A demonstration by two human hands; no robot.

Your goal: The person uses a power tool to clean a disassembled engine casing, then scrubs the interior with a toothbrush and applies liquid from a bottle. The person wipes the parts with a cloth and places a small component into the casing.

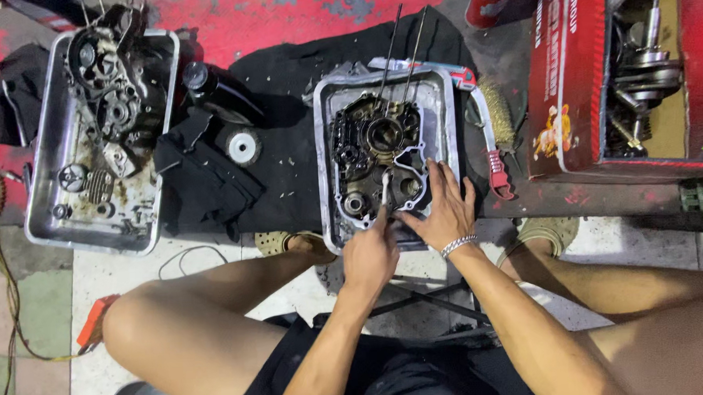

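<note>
A dark, oily engine case half (377, 154) lies in a metal tray (444, 101) on the floor in front of me, with two long studs sticking up from it. A thin pale gasket (412, 160) lies on the case. My left hand (371, 251) grips a small metal tool, whose tip rests on the case near the gasket. My right hand (444, 206), with a metal bracelet on the wrist, lies flat with spread fingers on the near right part of the case.
A second metal tray (42, 154) at left holds another engine case and small parts. Black cloth (211, 179) lies between the trays. A red-handled wire brush (493, 130) lies right of the tray. A red cardboard box (573, 81) holds a crankshaft.
</note>
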